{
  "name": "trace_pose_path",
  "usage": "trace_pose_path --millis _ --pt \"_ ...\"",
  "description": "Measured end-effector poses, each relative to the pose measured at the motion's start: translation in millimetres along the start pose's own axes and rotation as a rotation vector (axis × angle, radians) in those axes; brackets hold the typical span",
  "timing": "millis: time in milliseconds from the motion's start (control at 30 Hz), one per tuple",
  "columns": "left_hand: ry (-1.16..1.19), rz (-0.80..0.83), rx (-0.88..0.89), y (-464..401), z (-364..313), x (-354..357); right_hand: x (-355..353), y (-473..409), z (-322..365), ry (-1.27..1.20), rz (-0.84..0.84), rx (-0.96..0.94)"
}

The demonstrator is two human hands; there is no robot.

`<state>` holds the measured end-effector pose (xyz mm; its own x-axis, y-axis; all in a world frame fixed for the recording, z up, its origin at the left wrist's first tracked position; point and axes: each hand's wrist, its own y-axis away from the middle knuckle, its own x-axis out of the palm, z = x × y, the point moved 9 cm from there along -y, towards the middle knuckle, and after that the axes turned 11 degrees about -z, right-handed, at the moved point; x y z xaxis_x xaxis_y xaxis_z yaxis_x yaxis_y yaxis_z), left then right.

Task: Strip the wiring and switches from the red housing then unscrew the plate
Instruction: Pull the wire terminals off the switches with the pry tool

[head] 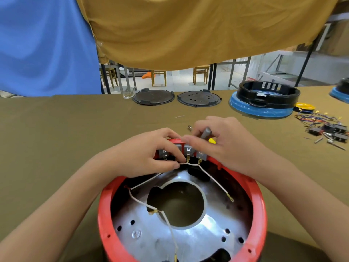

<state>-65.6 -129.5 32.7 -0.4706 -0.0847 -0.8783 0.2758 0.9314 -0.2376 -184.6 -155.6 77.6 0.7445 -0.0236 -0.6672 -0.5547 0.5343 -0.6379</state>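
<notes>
We are pinching a white wire (184,164) with our left hand (151,154), thumb and forefinger closing on it just below the grey switches (188,151) at the far rim of the red housing (103,220). Our right hand (224,146) is curling around a grey-handled tool (205,133), probably a screwdriver, while its fingertips are resting on top of the switch block. We are judging that the wiring step is in hand: the connectors are still sitting on the switch terminals, and the next move is calling for a firm, straight pull on each one while the right hand is steadying the switches. The housing is lying at the near edge of the surface (56,129), directly beneath both hands, with the silver plate (188,241) inside it and not yet unscrewed. Further white leads are trailing across that plate. Toward the right edge a heap of stripped wires and switches (324,127) is lying, and two black discs (199,98) are sitting at the far edge.
</notes>
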Motion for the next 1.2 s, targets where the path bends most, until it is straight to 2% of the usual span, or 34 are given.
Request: trace_pose_path --millis 167,300,367,467,600,900,1200 --pt "-0.009 -0.005 0.011 0.0 0.6 0.9 -0.2 4.7 15.6 0.080 0.105 -0.180" --pt "0.002 -0.012 0.022 -0.7 0.2 0.9 6.1 11.1 32.7 0.249 0.118 -0.356" --pt "0.004 -0.009 0.019 -0.6 0.3 1.0 7.3 8.4 25.0 0.208 0.124 -0.257" --pt "-0.005 -0.002 0.011 0.1 0.3 0.9 6.5 2.2 6.0 0.005 0.103 -0.013" --pt "-0.011 0.010 -0.001 0.5 0.3 1.1 8.5 -2.1 -5.3 -0.154 0.043 0.113" --pt "0.001 0.008 0.002 -0.3 -0.5 1.8 17.4 -4.8 -18.7 -0.363 0.074 0.247" --pt "-0.008 0.008 0.006 -0.6 0.1 1.3 30.2 -1.3 -34.3 -0.359 0.157 0.380"
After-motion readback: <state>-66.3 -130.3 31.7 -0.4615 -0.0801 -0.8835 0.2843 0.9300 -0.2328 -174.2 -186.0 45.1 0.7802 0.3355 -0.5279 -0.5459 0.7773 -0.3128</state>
